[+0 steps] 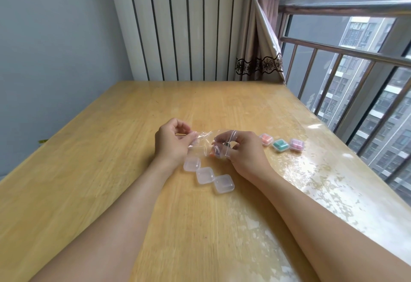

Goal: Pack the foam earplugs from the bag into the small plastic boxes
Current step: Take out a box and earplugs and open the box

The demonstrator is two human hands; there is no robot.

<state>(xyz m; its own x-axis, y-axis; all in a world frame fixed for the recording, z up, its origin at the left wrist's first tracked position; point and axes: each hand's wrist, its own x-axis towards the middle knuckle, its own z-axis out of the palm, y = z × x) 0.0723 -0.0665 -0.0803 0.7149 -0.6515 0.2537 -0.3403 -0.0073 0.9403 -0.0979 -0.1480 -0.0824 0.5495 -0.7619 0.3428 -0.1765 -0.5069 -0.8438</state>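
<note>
A small clear plastic bag [205, 141] is held just above the wooden table [111, 170] between both hands. My left hand [173, 141] pinches its left edge. My right hand [242, 148] grips its right side, fingers curled round it. Coloured foam earplugs [214, 151] show through the bag's lower part. Three clear small boxes with nothing visible in them [192, 164], [205, 175], [224, 184] lie in a diagonal row just below the hands. To the right stand three shut boxes holding earplugs: orange [266, 139], green [280, 145] and pink [297, 144].
The table's right edge runs along a metal window railing [347, 55]. A curtain [260, 59] hangs at the far right corner, a white ribbed panel [182, 26] behind the far edge. A clear glossy film [311, 170] covers the table's right part.
</note>
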